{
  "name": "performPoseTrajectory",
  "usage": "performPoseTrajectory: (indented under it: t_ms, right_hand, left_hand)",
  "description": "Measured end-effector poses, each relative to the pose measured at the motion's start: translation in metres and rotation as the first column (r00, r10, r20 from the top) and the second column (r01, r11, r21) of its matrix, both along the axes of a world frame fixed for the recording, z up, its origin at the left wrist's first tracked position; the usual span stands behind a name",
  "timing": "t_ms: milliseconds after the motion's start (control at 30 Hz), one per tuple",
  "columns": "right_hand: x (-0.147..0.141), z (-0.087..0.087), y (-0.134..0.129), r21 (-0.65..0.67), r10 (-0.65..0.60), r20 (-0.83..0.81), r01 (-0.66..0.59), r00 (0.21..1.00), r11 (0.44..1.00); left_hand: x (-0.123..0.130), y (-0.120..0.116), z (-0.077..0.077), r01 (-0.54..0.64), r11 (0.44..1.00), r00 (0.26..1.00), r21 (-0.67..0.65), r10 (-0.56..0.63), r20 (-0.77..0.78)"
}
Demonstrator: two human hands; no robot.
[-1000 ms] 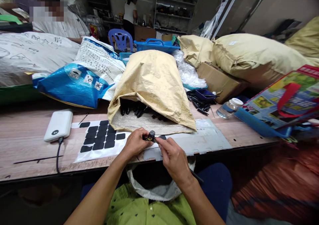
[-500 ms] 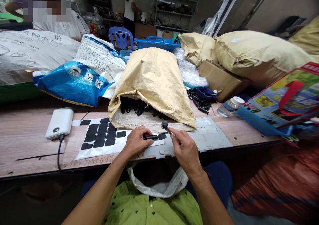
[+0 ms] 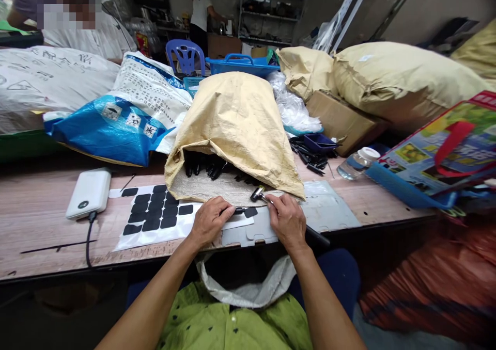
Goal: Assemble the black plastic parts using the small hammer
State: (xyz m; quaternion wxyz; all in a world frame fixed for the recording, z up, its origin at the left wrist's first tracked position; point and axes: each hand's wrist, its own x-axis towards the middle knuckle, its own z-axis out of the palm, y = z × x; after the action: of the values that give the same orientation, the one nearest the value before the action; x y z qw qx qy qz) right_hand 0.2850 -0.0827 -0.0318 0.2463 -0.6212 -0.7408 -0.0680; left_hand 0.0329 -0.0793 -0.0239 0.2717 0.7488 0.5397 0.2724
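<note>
My right hand (image 3: 287, 218) is closed around a small hammer (image 3: 257, 194). Its double-faced head points left over the mouth of the tan woven sack (image 3: 236, 117), and a black handle end sticks out below my palm. With closed fingers, my left hand (image 3: 211, 220) pins a slim black plastic piece (image 3: 239, 210) near the bench edge. Just right of that piece's tip lies a black square patch (image 3: 250, 212). On the left, a white sheet (image 3: 122, 242) carries rows of similar black patches. Several dark slender pieces (image 3: 214, 170) show inside the sack.
A white power bank (image 3: 89, 192) with a black cable lies to the left. Right of the sack are loose black parts (image 3: 310, 159), a clear jar (image 3: 358, 163) and a colourful bag (image 3: 437, 143) in a blue tray. Bulky sacks line the back; two people are beyond.
The hammer has turned in my right hand, so its metal shaft and handle end now show. My left hand still grips the black piece, with little shift.
</note>
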Motion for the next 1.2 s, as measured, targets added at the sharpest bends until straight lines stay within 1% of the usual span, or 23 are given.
performPoseTrajectory:
  t_ms: [100,167,200,267,333,367,400,467,533,600,633,700,733,800,900,933,967,1000,1033,1067,1100,1133,1200]
  right_hand:
    - [-0.001,0.001,-0.001,-0.001,-0.018,0.004,0.018,1.0,1.0]
    - [-0.001,0.001,-0.001,-0.001,-0.022,0.004,0.022,1.0,1.0]
    - [-0.001,0.001,-0.001,0.0,-0.023,0.003,0.023,1.0,1.0]
    - [-0.002,0.0,-0.002,0.004,-0.025,0.003,0.025,1.0,1.0]
    - [-0.002,0.0,-0.002,0.01,-0.024,0.003,0.024,1.0,1.0]
    - [-0.002,0.0,-0.002,0.012,-0.025,0.004,0.025,1.0,1.0]
    - [-0.002,-0.001,-0.002,0.014,-0.025,0.006,0.025,1.0,1.0]
    - [-0.002,-0.001,-0.002,0.016,-0.025,0.01,0.025,1.0,1.0]
    - [-0.002,-0.001,-0.002,0.019,-0.025,0.009,0.025,1.0,1.0]
    - [-0.002,-0.002,-0.002,0.02,-0.025,0.005,0.025,1.0,0.999]
    - [-0.002,-0.002,-0.002,0.021,-0.026,0.003,0.025,1.0,0.999]
    - [-0.002,-0.002,-0.002,0.019,-0.028,0.001,0.028,1.0,0.999]
    - [-0.001,-0.002,-0.002,0.017,-0.029,0.001,0.029,1.0,0.999]
    - [-0.001,-0.002,-0.002,0.014,-0.032,0.003,0.032,0.999,0.999]
    - [-0.002,-0.001,-0.002,0.007,-0.037,0.009,0.037,0.999,0.999]
    - [-0.002,-0.001,-0.002,0.005,-0.039,0.011,0.039,0.999,0.999]
    - [-0.002,-0.001,-0.002,0.004,-0.041,0.012,0.041,0.999,0.999]
    - [-0.002,0.0,-0.002,0.003,-0.043,0.013,0.043,0.999,0.999]
    - [-0.003,0.0,-0.002,0.003,-0.045,0.012,0.045,0.999,0.999]
    - [-0.003,0.0,-0.002,0.005,-0.047,0.01,0.047,0.999,0.999]
    - [-0.003,0.0,-0.002,0.006,-0.048,0.008,0.048,0.999,0.999]
    - [-0.003,0.0,-0.002,0.009,-0.047,0.006,0.047,0.999,0.999]
    - [-0.002,0.0,-0.002,0.013,-0.043,0.004,0.043,0.999,0.999]
  left_hand:
    - [0.003,-0.005,0.007,-0.011,1.0,1.0,0.018,0.011,0.011]
    - [0.007,-0.013,0.019,0.02,1.0,0.997,0.02,-0.022,0.078]
    - [0.01,-0.02,0.026,0.067,0.998,0.991,0.005,-0.067,0.115]
    - [0.018,-0.036,0.039,0.228,0.971,0.965,-0.069,-0.216,0.146]
    - [0.028,-0.054,0.045,0.388,0.904,0.922,-0.181,-0.38,0.079]
    - [0.033,-0.063,0.044,0.422,0.876,0.902,-0.232,-0.432,0.01]
    - [0.038,-0.071,0.039,0.421,0.865,0.887,-0.272,-0.455,-0.074]
    - [0.046,-0.083,0.02,0.346,0.881,0.867,-0.324,-0.432,-0.249]
    - [0.05,-0.09,-0.003,0.246,0.891,0.84,-0.38,-0.392,-0.374]
    - [0.051,-0.094,-0.024,0.174,0.874,0.809,-0.453,-0.389,-0.441]
    - [0.05,-0.096,-0.03,0.156,0.86,0.795,-0.486,-0.401,-0.455]
    - [0.048,-0.098,-0.034,0.164,0.842,0.783,-0.514,-0.428,-0.451]
    - [0.047,-0.098,-0.03,0.189,0.838,0.787,-0.511,-0.441,-0.432]
    - [0.045,-0.096,-0.014,0.275,0.833,0.817,-0.48,-0.466,-0.339]
    - [0.038,-0.077,0.019,0.41,0.81,0.874,-0.419,-0.48,-0.073]
    - [0.034,-0.065,0.029,0.409,0.824,0.896,-0.391,-0.443,0.004]
    - [0.029,-0.05,0.037,0.362,0.863,0.927,-0.352,-0.373,0.041]
    - [0.023,-0.034,0.042,0.236,0.925,0.971,-0.297,-0.239,0.028]
    - [0.017,-0.015,0.044,0.053,0.973,0.998,-0.223,-0.058,-0.016]
    - [0.01,0.004,0.043,-0.128,0.983,0.991,-0.135,0.121,-0.06]
    - [0.004,0.022,0.041,-0.281,0.959,0.955,-0.039,0.276,-0.107]
    - [-0.002,0.039,0.037,-0.392,0.919,0.905,0.047,0.395,-0.158]
    - [-0.011,0.065,0.027,-0.512,0.85,0.817,0.123,0.527,-0.236]
